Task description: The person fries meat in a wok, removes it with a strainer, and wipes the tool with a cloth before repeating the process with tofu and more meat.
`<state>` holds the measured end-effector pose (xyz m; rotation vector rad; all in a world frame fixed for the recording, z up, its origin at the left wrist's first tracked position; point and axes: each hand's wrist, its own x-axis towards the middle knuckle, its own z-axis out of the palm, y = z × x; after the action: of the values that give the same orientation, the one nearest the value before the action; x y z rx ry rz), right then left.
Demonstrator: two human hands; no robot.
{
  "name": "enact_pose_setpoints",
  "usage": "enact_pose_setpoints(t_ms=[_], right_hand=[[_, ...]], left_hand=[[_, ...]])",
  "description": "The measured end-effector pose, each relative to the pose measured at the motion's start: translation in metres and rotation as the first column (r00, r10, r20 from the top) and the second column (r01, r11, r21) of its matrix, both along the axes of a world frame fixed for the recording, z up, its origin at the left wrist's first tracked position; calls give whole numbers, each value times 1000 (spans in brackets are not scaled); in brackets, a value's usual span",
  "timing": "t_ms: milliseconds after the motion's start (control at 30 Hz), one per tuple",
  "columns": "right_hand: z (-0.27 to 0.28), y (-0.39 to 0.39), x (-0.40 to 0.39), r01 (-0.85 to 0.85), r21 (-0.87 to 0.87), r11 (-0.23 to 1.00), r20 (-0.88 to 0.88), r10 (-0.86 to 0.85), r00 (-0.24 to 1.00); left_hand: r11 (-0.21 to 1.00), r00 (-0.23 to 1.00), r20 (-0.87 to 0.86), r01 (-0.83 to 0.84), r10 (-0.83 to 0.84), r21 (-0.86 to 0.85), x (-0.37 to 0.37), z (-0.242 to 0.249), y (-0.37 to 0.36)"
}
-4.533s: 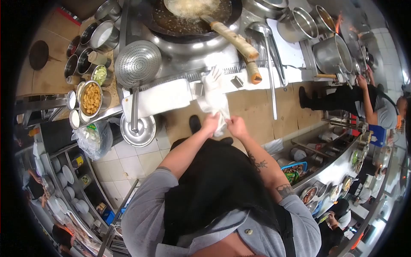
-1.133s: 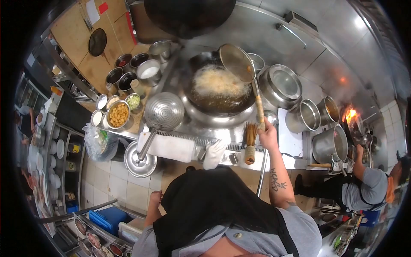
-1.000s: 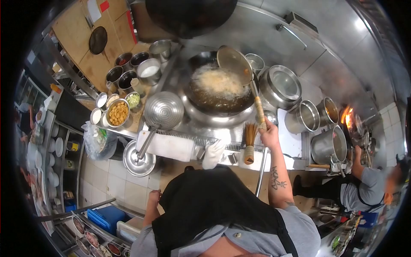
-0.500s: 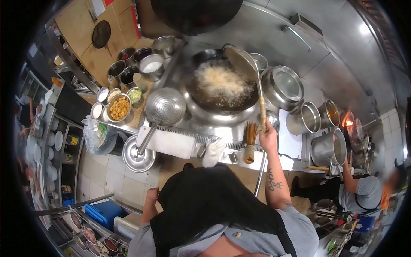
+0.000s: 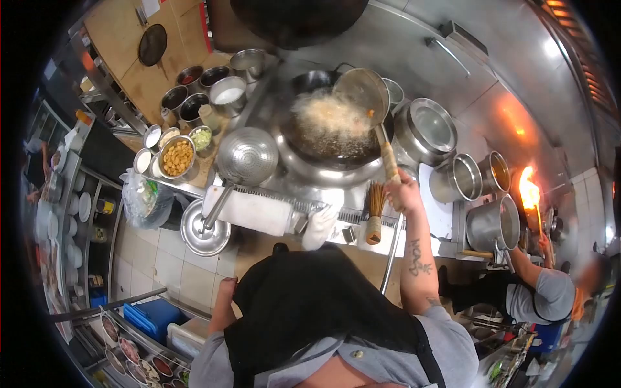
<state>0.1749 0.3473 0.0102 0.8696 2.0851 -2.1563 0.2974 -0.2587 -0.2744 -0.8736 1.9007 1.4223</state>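
Observation:
My right hand (image 5: 402, 192) is closed around the bamboo-wrapped handle of a round mesh skimmer (image 5: 361, 96). The skimmer's bowl is over the right side of a large wok (image 5: 304, 143), with a small orange bit on its mesh. Pale food (image 5: 330, 119) bubbles in the oil, partly veiled by steam. Just below my right hand stands a bamboo wok brush (image 5: 374, 216). Beside my black apron (image 5: 304, 297), my left hand (image 5: 226, 288) hangs low; its fingers are mostly hidden, and I see nothing held there.
Left of the wok lie a perforated ladle (image 5: 248, 156), a bowl of brown nuggets (image 5: 177, 159) and several sauce pots. Metal pots (image 5: 493, 223) stand to the right. Beyond them a co-worker (image 5: 540, 291) works by a tall flame (image 5: 529, 187). White cloths (image 5: 252, 212) line the front edge.
My right hand has drawn slightly back and up the handle side, and the skimmer's bowl has turned from edge-on to more face-on. The flame by the co-worker has grown taller.

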Motion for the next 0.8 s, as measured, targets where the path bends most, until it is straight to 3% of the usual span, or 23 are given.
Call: enact_pose_setpoints(t_ms=[33,133,300,467,567,600,700,733,800], right_hand=[[4,0,-1,82,-105,991,0,-83,997],[-1,-35,-11,51,4,999,58,-51,997],[9,3,-13,-58,-405,912,-20,55,998],[-11,-31,-13,-30,-237,971,-22,25,999],[0,-11,-3,-28,-384,923,-35,16,999],[-1,-22,-6,17,-228,973,-12,-20,1000],[4,-40,-6,-5,-121,993,-1,5,1000],[8,-28,-2,-11,-158,987,-6,11,1000],[-7,-25,0,16,10,1000,-36,-15,999]], left_hand=[[1000,1000,-5,2,-2,-9,2,-7,-3],[1000,1000,-19,-14,14,-15,0,-20,-4],[998,997,38,-60,60,11,3,-12,-2],[997,997,37,-73,72,29,2,-8,-2],[995,997,18,-72,71,66,4,-14,-5],[994,998,12,-67,67,87,6,-17,-6],[996,998,1,-68,68,61,8,-22,-9],[996,998,20,-67,66,59,6,-23,-11],[995,996,58,-77,74,57,5,-26,-13]])
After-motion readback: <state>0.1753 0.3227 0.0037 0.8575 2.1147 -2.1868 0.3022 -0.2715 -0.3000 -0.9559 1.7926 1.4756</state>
